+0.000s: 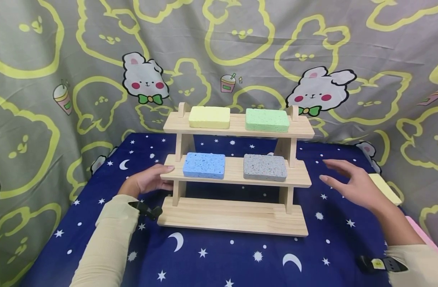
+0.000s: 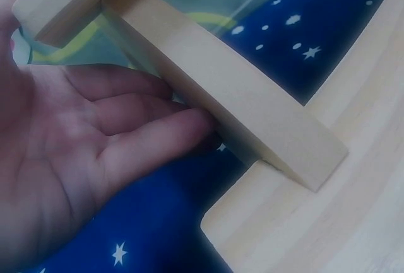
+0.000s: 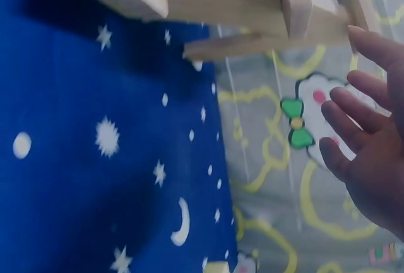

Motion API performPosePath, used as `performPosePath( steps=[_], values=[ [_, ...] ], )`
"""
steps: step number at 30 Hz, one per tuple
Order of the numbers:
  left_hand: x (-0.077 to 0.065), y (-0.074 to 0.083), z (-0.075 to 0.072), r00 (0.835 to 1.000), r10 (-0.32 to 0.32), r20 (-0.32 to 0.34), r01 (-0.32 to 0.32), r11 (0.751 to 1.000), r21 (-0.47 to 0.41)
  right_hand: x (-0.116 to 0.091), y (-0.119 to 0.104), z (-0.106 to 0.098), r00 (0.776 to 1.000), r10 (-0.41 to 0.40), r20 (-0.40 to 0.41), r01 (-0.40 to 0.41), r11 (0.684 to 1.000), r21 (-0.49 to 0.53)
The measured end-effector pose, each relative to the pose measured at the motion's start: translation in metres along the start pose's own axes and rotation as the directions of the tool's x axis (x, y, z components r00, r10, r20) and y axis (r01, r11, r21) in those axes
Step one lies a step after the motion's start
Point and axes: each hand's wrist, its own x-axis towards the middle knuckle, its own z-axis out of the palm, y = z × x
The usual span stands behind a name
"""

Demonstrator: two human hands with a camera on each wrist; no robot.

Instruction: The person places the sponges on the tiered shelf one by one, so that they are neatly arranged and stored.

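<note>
A three-tier wooden display shelf (image 1: pixel 226 217) stands on the table. My left hand (image 1: pixel 152 178) holds the left end of its middle tier, thumb on top and fingers underneath; in the left wrist view those fingers touch the upright support (image 2: pixel 233 90). On the top tier lie a yellow sponge (image 1: pixel 209 117) and a green sponge (image 1: pixel 267 120). The middle tier carries a blue sponge (image 1: pixel 204 165) and a grey sponge (image 1: pixel 264 167). To the right of the shelf, my right hand (image 1: pixel 355 183) hovers with fingers spread, apart from the wood and holding nothing.
A dark blue cloth (image 1: pixel 212 259) with white stars and moons covers the table. Behind hangs a grey curtain (image 1: pixel 190 36) with rabbit drawings. At the right edge, partly behind my right arm, are a pale yellow block (image 1: pixel 385 188) and something pink (image 1: pixel 421 231).
</note>
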Motion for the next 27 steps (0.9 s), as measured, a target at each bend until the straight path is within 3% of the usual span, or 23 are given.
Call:
performPosePath(
  steps=[5,10,14,21,24,27],
  values=[
    [0.000,0.001,0.000,1.000,0.001,0.004,-0.001,1.000,0.003,-0.017,0.023,-0.007,0.996,0.080,-0.026,-0.080,0.997,0.001],
    [-0.001,0.002,-0.001,1.000,0.005,-0.001,-0.005,1.000,0.001,-0.040,0.057,-0.011,0.983,0.125,-0.132,-0.126,0.992,-0.002],
    [-0.002,0.001,0.000,1.000,0.004,0.003,-0.004,1.000,0.003,-0.060,0.080,-0.010,0.959,0.211,-0.188,-0.221,0.975,-0.031],
    [-0.002,-0.001,0.000,1.000,-0.008,0.006,0.008,1.000,0.007,-0.084,0.107,-0.011,0.895,0.386,-0.222,-0.423,0.894,-0.151],
    [-0.002,-0.001,0.000,1.000,-0.003,0.001,0.003,1.000,0.015,-0.094,0.121,-0.011,0.867,0.434,-0.246,-0.473,0.871,-0.132],
    [-0.001,-0.001,0.000,1.000,-0.003,0.006,0.003,1.000,0.009,-0.108,0.136,-0.009,0.860,0.424,-0.283,-0.468,0.877,-0.106]
  ],
)
